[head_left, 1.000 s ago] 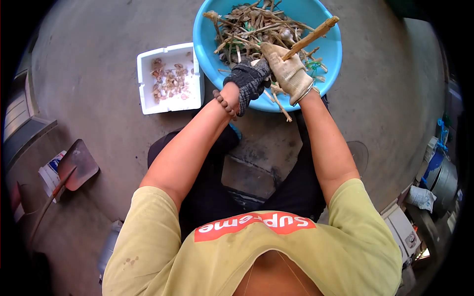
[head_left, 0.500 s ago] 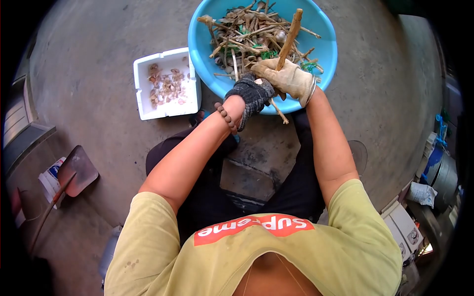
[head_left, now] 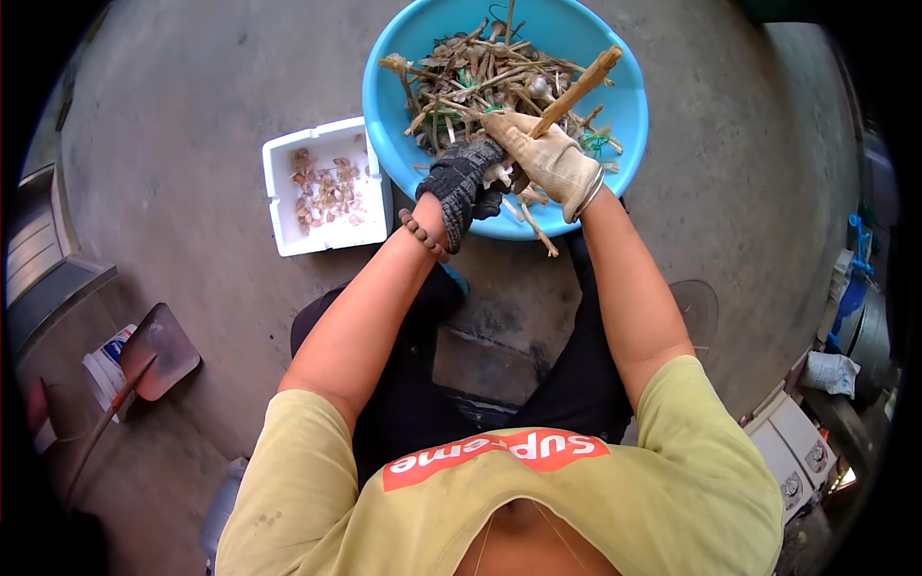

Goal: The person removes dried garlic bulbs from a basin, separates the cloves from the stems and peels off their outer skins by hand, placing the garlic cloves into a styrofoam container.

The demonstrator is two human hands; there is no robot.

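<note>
Over the near side of a light blue basin (head_left: 379,96) my two gloved hands meet. My left hand (head_left: 463,182), in a dark grey knit glove, is curled round a whitish garlic bulb (head_left: 499,174), partly hidden by the fingers. My right hand (head_left: 555,161), in a cream work glove, is closed on a thick dry garlic stalk (head_left: 581,88) that slants up to the right. Beneath them the basin holds a heap of dried garlic (head_left: 490,72) with long stems and bits of green tie. A loose stem (head_left: 540,233) sticks out over the near rim.
Left of the basin stands a white foam box (head_left: 274,206) with garlic cloves and skins (head_left: 331,187) inside. A shovel (head_left: 158,353) leans by a white bucket (head_left: 104,372) at the left. A white sack (head_left: 829,372) and metal pots lie at the far right.
My left hand has shifted left, showing more of the bulb between the hands. The stalk in my right hand leans further right. The whole view has shifted slightly, so the basin appears lower.
</note>
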